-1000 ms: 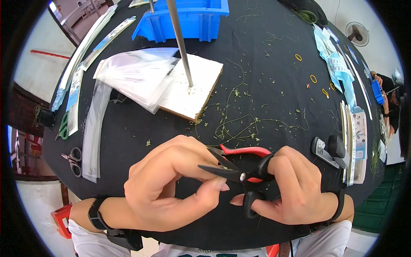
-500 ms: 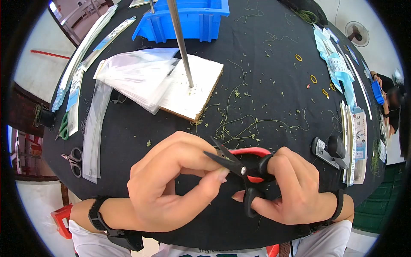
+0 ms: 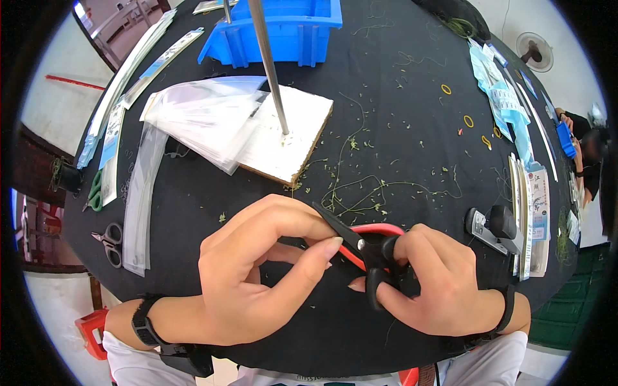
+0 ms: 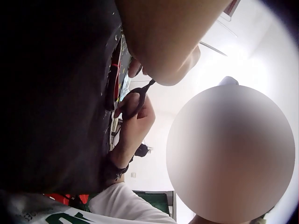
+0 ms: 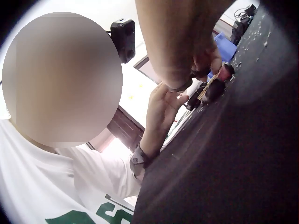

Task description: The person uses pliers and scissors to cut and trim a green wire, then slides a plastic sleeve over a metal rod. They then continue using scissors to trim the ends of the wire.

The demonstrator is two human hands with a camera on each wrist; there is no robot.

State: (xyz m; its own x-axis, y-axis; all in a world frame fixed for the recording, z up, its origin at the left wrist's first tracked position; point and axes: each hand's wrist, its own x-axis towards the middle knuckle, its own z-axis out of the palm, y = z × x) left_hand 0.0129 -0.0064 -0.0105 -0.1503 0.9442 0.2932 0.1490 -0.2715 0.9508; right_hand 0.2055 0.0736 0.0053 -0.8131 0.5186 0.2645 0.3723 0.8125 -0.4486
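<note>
My right hand [image 3: 434,280] grips black-handled scissors [image 3: 360,246], fingers and thumb through the loops. Their dark blades are closed together and angle up to the left, along the fingertips of my left hand [image 3: 257,270]. There the thumb and forefinger pinch a small greenish piece, now mostly hidden by the fingers and blade. Beneath the scissors lies a red-handled tool [image 3: 380,228] on the black cloth; its black-and-red handles [image 4: 113,79] also show in the left wrist view. The right wrist view has the left hand [image 5: 163,105] partly behind the near forearm.
Ahead stands a metal rod [image 3: 270,71] on a white board [image 3: 290,154], with clear plastic sleeves [image 3: 199,116] and a blue bin [image 3: 277,38] nearby. Small scissors [image 3: 112,243] lie left, a stapler [image 3: 492,228] right. Green thread [image 3: 386,183], clippings and yellow rubber bands [image 3: 468,121] are scattered about.
The scissor blades, apart in the earlier frames, have come together and swung to a steeper upward slant. The right hand has shifted slightly left, and the left hand slightly right.
</note>
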